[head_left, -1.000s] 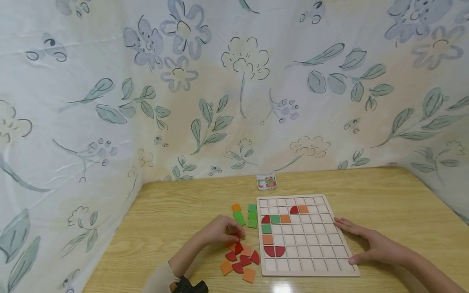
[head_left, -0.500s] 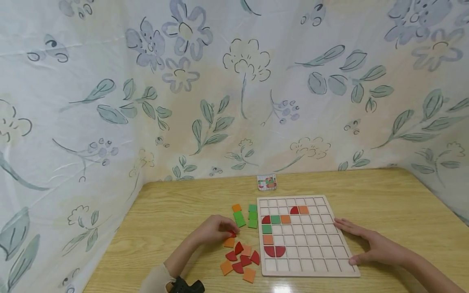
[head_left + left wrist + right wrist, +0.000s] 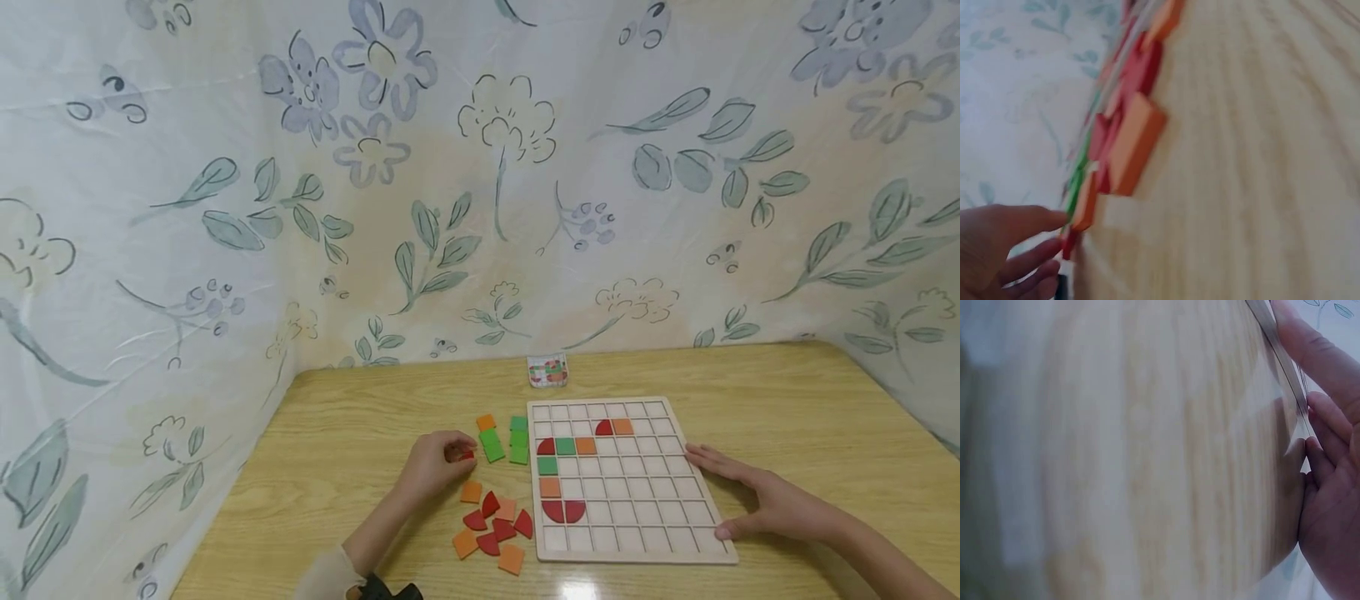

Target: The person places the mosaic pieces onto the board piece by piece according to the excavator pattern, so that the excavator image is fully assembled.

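My left hand [image 3: 438,463] pinches a red quarter-circle tile [image 3: 467,455] between thumb and fingers, left of the green tiles [image 3: 491,446]. In the left wrist view the same red tile [image 3: 1067,244] shows at the fingertips, partly covered by them. A loose group of red quarter-circle tiles [image 3: 503,529] and orange square tiles [image 3: 512,559] lies just nearer to me. The pale wooden grid board [image 3: 645,493] holds several red, green and orange tiles along its left and upper cells. My right hand [image 3: 765,498] rests with extended fingers and thumb against the board's right edge.
A small pattern card [image 3: 547,372] with coloured shapes lies behind the board. More green tiles [image 3: 518,439] stand in a column beside the board's left edge, and an orange tile [image 3: 486,422] sits behind the others. Floral cloth [image 3: 495,208] encloses the wooden table [image 3: 360,417].
My left hand has drawn the red quarter-circle tile out of the loose group, moving left and then farther from me. The right hand has stayed at the board's edge.
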The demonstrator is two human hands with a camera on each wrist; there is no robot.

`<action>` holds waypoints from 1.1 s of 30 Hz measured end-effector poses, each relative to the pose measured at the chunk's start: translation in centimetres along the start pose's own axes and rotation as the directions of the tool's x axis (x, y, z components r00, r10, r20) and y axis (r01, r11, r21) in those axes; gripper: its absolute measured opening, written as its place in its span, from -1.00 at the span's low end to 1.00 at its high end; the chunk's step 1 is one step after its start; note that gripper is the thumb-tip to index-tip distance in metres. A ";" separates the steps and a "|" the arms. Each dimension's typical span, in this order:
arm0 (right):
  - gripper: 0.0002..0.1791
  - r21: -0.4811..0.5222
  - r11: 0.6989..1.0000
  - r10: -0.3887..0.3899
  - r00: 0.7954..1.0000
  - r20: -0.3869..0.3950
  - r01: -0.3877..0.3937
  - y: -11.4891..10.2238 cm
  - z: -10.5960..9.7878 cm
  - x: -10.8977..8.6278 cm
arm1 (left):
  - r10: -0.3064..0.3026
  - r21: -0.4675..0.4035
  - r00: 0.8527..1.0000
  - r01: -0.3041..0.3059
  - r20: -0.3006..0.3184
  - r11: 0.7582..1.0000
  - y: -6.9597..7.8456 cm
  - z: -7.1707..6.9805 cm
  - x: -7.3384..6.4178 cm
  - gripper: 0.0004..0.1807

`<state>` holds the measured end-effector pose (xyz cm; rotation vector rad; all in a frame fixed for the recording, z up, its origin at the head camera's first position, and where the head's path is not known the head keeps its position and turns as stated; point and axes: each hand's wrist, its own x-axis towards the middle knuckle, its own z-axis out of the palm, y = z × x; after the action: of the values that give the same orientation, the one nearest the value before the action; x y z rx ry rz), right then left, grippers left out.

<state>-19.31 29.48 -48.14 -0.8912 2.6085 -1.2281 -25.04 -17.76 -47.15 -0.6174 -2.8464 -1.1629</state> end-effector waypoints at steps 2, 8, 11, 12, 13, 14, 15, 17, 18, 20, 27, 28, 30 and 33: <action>-0.08 -0.003 1.000 -0.008 1.000 -0.004 0.008 0.0 0.1 0.0 | 0.015 -0.017 0.999 -0.014 0.044 1.000 -0.1 -0.2 -0.2 -0.76; -0.08 -0.011 1.000 -0.025 1.000 -0.005 0.025 0.0 0.0 0.1 | -0.009 -0.046 0.997 0.013 0.081 0.999 -0.1 0.1 -0.5 -0.72; -0.09 -0.020 0.999 -0.034 0.999 -0.012 0.034 0.1 0.0 0.1 | -0.044 -0.021 0.999 0.044 0.009 0.999 0.0 0.5 -0.6 -0.73; -0.09 -0.022 0.999 -0.036 0.999 -0.013 0.036 0.1 0.0 0.1 | -0.057 -0.016 0.998 0.057 -0.011 0.998 0.1 0.7 -0.6 -0.73; -0.09 -0.025 0.999 -0.038 0.999 -0.015 0.037 0.1 0.0 0.1 | -0.064 -0.011 0.998 0.063 -0.028 0.998 0.1 0.8 -0.6 -0.72; -0.09 -0.026 0.999 -0.037 0.999 -0.016 0.036 0.1 0.0 0.1 | -0.075 -0.010 0.996 0.075 -0.040 0.997 0.1 0.9 -0.6 -0.71; -0.09 -0.028 0.999 -0.035 0.999 -0.017 0.034 0.1 0.1 0.1 | -0.090 -0.017 0.995 0.089 -0.042 0.996 0.0 0.9 -0.7 -0.70; -0.08 -0.028 0.999 -0.028 0.999 -0.018 0.027 0.2 0.1 0.1 | -0.111 -0.046 0.993 0.109 -0.028 0.993 -0.2 0.8 -0.7 -0.69; -0.08 -0.026 0.999 -0.024 1.000 -0.018 0.023 0.2 0.1 0.1 | -0.120 -0.066 0.993 0.118 -0.013 0.991 -0.4 0.7 -0.8 -0.68; -0.08 -0.025 1.000 -0.012 1.000 -0.015 0.011 0.2 0.1 0.0 | -0.105 -0.109 0.994 0.107 0.020 0.988 -0.7 0.4 -0.8 -0.68; -0.08 -0.002 1.000 0.024 1.000 -0.001 -0.024 0.3 0.1 -0.1 | -0.004 -0.154 0.998 0.014 0.066 0.988 -1.6 -0.2 -1.0 -0.75; -0.08 0.001 1.000 0.023 1.000 0.000 -0.023 0.4 0.1 -0.1 | -0.008 -0.158 0.998 0.018 0.063 0.987 -1.6 -0.2 -1.1 -0.76; -0.08 0.001 1.000 0.015 1.000 -0.002 -0.015 0.4 0.1 -0.1 | -0.023 -0.173 0.998 0.033 0.058 0.984 -1.6 -0.1 -1.0 -0.76; -0.08 -0.003 1.000 -0.002 1.000 -0.007 0.002 0.4 0.2 -0.1 | -0.080 -0.234 0.995 0.091 0.056 0.968 -1.2 -0.3 -0.9 -0.72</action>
<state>-19.37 29.63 -48.55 -0.8913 2.6160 -1.2306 -24.71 -19.10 -47.87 -0.5384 -2.8202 -1.5375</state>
